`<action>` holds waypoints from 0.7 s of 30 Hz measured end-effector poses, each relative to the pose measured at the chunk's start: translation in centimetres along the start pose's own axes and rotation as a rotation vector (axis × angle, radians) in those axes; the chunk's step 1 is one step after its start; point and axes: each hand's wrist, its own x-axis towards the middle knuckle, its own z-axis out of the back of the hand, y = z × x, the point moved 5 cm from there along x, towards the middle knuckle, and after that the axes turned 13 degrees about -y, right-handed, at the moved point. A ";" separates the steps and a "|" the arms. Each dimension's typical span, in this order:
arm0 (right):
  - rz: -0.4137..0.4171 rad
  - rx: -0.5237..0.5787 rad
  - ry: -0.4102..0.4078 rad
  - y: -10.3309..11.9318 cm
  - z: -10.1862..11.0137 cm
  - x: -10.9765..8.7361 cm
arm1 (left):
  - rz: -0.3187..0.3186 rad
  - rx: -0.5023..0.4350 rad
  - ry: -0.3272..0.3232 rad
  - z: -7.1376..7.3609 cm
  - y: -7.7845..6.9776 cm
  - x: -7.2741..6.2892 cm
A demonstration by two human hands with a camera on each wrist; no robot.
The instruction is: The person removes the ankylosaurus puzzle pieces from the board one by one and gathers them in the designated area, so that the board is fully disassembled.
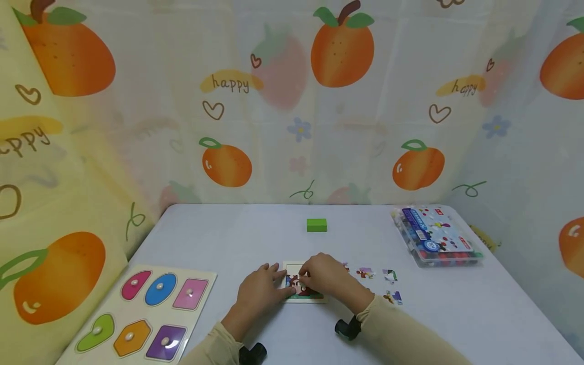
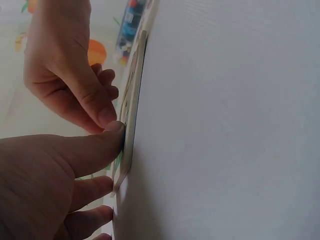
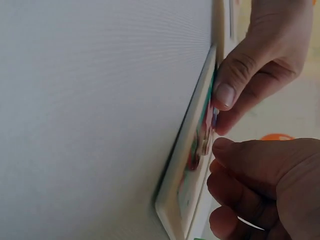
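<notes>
The left hand point(image 1: 259, 288) rests, fingers apart, on the puzzle point(image 1: 292, 265); whether the bunched right hand point(image 1: 329, 275) grips anything, I cannot tell. Crooked pressing could unseat neighbouring pieces point(image 1: 304, 292).

Puzzle board point(image 1: 307, 293): rectangular, pale-rimmed, lying flat; multicoloured picture, green along its lower edge, partly hidden. Loose puzzle pieces point(image 1: 366, 272): small, multicoloured, set apart, right of the board.

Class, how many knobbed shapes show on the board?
6: back row, red shape, blue oval, pink square; front row, green shape, orange hexagon, purple square. Others may be cropped.
</notes>
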 end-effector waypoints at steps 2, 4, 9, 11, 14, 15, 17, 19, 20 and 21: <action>-0.021 -0.001 0.013 0.0 -0.2 0.1 | 0.014 -0.001 0.006 -0.1 0.1 0.1; -0.033 0.002 0.021 0.0 -0.4 0.1 | 0.024 0.000 0.007 -0.2 0.2 0.2; -0.005 0.004 0.018 0.1 -0.6 0.3 | 0.055 -0.008 0.009 -0.3 0.3 0.3; 0.004 0.006 0.016 0.1 -0.7 0.4 | 0.063 -0.013 0.011 -0.3 0.3 0.3; 0.002 0.003 0.018 0.1 -0.8 0.5 | 0.067 -0.022 0.015 -0.2 0.2 0.2; 0.004 -0.002 0.017 0.1 -0.8 0.5 | 0.068 -0.024 0.015 -0.2 0.2 0.2; 0.005 -0.012 0.017 0.2 -0.9 0.5 | 0.068 -0.032 0.014 -0.1 0.1 0.2; 0.009 -0.027 0.012 0.2 -0.8 0.6 | 0.069 -0.036 0.014 0.0 0.1 0.1; 0.011 -0.037 0.008 0.2 -0.8 0.6 | 0.069 -0.038 0.013 0.0 0.1 0.1; 0.013 -0.047 0.003 0.3 -0.7 0.7 | 0.069 -0.037 0.013 0.1 0.0 0.1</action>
